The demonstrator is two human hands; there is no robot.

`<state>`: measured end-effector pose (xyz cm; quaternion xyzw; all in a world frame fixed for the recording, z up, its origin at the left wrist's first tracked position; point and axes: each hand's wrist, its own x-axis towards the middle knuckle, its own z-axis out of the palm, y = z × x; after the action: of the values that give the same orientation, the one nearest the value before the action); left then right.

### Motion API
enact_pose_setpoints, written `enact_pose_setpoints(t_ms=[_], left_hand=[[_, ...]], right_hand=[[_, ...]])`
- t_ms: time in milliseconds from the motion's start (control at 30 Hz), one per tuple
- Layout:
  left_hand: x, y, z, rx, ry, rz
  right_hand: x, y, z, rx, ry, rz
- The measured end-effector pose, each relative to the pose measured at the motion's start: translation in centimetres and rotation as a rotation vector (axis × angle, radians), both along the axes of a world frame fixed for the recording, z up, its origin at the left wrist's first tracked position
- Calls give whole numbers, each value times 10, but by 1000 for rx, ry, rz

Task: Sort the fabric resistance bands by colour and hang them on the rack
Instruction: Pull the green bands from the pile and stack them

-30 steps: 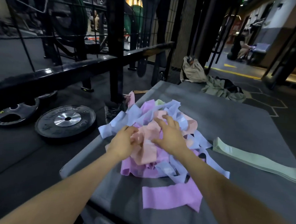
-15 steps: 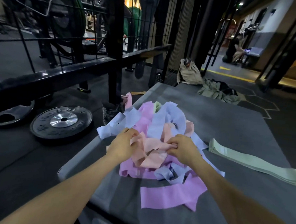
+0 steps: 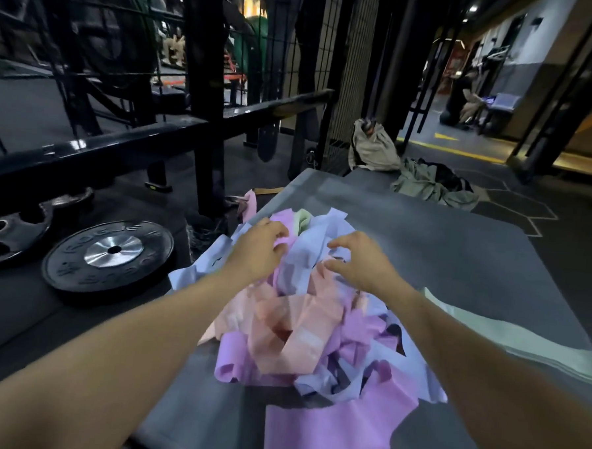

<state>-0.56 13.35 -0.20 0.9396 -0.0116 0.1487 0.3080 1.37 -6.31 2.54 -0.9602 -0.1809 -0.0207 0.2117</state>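
Grey mat (image 3: 440, 266) under tangled bands (image 3: 303, 314), perhaps a gym floor.

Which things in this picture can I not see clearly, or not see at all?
- Head view: the left hand covers its own fingertips; its grip is unclear.
- The pile of bands hides the lower bands; no count is possible.
- The green bands are cut by the right edge.
- The plate lettering is blurred.
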Motion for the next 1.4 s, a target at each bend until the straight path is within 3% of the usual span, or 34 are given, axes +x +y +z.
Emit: enact_pose_setpoints(t_ms=[333, 500, 733, 833, 967, 1133, 1400], left_hand=[[118, -19, -24, 172, 73, 134], [131, -25, -46, 296, 154, 227], [113, -8, -43, 385, 317, 268], [97, -5, -29, 220, 282, 206], [76, -1, 3, -257, 30, 114], [37, -20, 62, -413, -81, -75], [-18, -42, 129, -534, -165, -110]], right_hand=[[86, 16, -35, -79, 2, 46], [97, 13, -66, -151, 54, 22], [81, 2, -65, -74, 60, 44], [69, -4, -56, -29, 78, 53], [47, -11, -32, 7, 105, 30], [13, -19, 14, 44, 44, 11], [-49, -25, 86, 286, -32, -18]])
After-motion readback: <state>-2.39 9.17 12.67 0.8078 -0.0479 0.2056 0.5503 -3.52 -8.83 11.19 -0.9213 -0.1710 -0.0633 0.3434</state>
